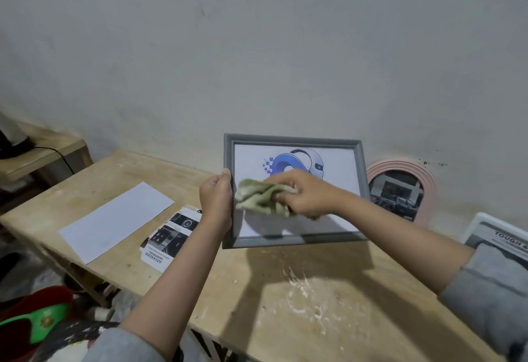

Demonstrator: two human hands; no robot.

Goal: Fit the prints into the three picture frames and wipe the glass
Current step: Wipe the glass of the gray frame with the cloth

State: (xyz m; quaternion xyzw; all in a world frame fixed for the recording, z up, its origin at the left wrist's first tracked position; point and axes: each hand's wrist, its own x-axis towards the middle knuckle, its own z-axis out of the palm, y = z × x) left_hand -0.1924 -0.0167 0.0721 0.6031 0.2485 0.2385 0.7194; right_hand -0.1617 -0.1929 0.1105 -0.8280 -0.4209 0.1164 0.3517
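A grey picture frame (360,173) with a blue-and-white helmet print behind its glass is held tilted above the wooden table (285,290). My left hand (215,199) grips the frame's left edge. My right hand (305,193) presses a crumpled green cloth (258,197) against the glass, over the lower left part of the print. An oval pink frame (400,187) with a dark print leans on the wall at the right. A white frame (497,236) with a "TOUGH" print stands at the far right, partly cut off by the image edge.
A blank white sheet (117,219) and a printed leaflet (168,237) lie on the table's left part. White stains mark the table's front. A lower wooden bench (43,153) with a black cable stands at the left. A red bucket (28,324) sits on the floor.
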